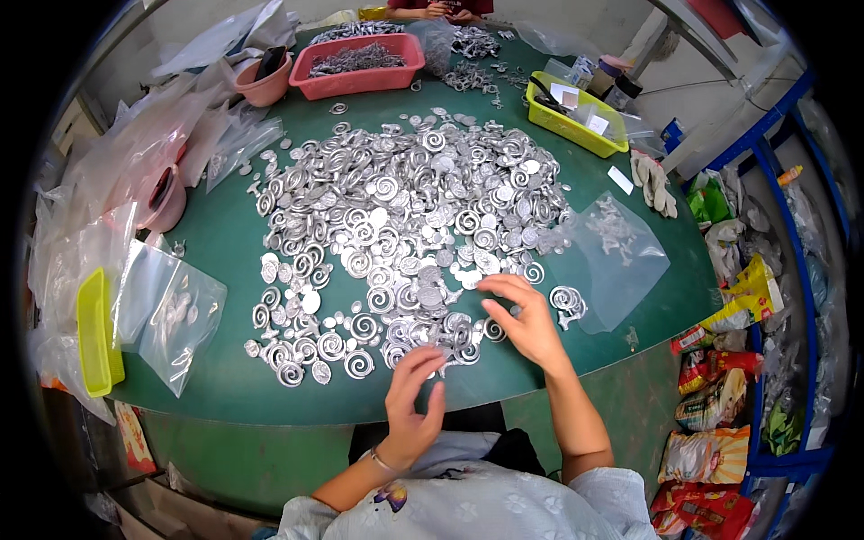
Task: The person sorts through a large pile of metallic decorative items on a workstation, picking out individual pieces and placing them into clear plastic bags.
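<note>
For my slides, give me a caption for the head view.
Left hand and right hand at the near side of a heap of silvery spirals and discs on a green table.

No wording can be made out: print on the bags (706, 454) right of the hands (533, 331) and the shirt (475, 6) far ahead is too small or cut off.

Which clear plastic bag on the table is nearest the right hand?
The clear bag on the table's right side, nearer than the pale gloves, with small pieces showing in its upper part. Others lie at the left or farther up.
</note>
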`<state>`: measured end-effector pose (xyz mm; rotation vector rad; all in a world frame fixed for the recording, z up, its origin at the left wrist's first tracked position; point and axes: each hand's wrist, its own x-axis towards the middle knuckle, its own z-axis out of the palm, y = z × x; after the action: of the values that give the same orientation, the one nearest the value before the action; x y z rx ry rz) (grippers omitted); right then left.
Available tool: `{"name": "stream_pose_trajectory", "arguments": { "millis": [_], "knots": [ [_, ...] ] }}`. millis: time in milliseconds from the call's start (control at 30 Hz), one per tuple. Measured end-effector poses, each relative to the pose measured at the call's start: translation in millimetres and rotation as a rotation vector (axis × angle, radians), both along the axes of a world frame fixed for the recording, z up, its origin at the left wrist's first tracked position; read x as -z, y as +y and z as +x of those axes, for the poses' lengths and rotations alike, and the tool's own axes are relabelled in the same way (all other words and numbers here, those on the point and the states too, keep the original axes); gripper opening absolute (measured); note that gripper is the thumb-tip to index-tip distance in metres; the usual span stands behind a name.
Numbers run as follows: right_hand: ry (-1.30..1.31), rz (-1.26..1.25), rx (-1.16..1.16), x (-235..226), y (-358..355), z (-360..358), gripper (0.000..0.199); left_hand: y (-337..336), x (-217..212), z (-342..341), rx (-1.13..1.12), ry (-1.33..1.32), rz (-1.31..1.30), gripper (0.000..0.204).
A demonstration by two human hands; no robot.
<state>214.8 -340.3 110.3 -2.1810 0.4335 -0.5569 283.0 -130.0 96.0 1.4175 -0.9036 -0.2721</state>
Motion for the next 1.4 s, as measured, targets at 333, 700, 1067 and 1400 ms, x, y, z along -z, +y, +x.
{"name": "stream_pose_trajectory", "arguments": {
  "millis": [333,700,1067,1400],
  "knots": [
    [0.155,-0.515,-0.023,23,11,36,0.02,6,-6,0,0.031,-0.232,0.2,0.033],
    [-0.421,1.397,-0.141,-15,20,-11,0.02,-28,3,29,-0.135,-0.495,0.469,0.031],
    [-0.351,1.475,-0.053,-4,79,-3,0.028,-27,-17,14,-0.199,-0.224,0.005,0.021],
    [-0.534,1.944,0.197,-6,61,4,0.031,-44,-2,68,-0.224,-0.444,0.35,0.04]
  ]
}}
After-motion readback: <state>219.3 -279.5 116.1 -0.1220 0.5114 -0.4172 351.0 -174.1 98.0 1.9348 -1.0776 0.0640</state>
